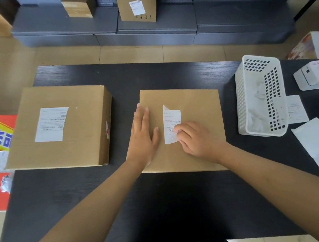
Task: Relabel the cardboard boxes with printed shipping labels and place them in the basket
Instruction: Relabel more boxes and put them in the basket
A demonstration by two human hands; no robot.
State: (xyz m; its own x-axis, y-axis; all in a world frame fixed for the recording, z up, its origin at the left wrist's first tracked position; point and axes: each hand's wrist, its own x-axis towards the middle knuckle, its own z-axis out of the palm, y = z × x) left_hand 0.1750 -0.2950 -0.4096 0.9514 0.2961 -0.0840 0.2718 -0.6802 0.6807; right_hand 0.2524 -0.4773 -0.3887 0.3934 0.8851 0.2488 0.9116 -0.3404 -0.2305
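A black wood-grain table (pixel 147 76) is carrying everything. A large cardboard box (pixel 85 137) with a full shipping label (pixel 51 124) is sitting at its left. A flatter cardboard box (pixel 196 104) is lying at the centre. A white perforated basket (pixel 260 95) holding crumpled paper is standing to its right. The left hand (pixel 143 135) is pressing flat, fingers straight, on the centre box's left edge. The right hand (pixel 196 139), fingers curled, is pinching the partly peeled label (pixel 170 123) on that box's top
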